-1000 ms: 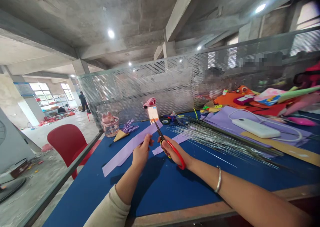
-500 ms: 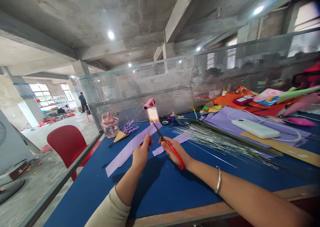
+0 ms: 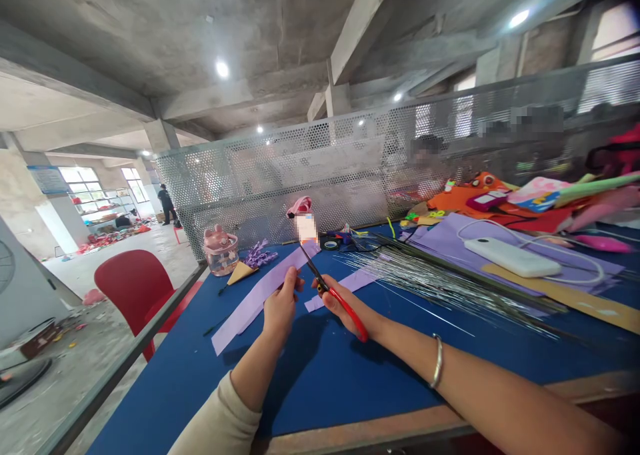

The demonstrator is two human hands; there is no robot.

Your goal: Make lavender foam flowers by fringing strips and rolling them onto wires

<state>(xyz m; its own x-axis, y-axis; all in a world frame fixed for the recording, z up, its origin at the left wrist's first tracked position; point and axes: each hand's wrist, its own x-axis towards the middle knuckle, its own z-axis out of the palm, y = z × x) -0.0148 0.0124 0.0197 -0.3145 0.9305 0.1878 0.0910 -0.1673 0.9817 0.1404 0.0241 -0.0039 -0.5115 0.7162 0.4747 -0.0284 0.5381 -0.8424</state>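
My left hand (image 3: 283,303) pinches a long purple paper strip (image 3: 250,303) that slants across the blue table (image 3: 320,381). Red-handled scissors (image 3: 345,306) are in my right hand (image 3: 345,305), their dark blades reaching up and left to the strip's upper part. Beyond the blade tips is a pale, pixelated item with a pink band (image 3: 300,206) above it. Another purple strip (image 3: 350,285) lies on the table behind my right hand.
Thin wires (image 3: 430,275) spread to the right, beside purple sheets and a white power bank (image 3: 511,257). A pink jar (image 3: 221,251) and a purple fringed piece (image 3: 260,255) stand at the back left. A mesh partition (image 3: 300,168) borders the table; a red chair (image 3: 133,288) is left.
The scissors and my right hand have shifted slightly left. My left hand has moved a little left, and the strip's upper end sits slightly lower.
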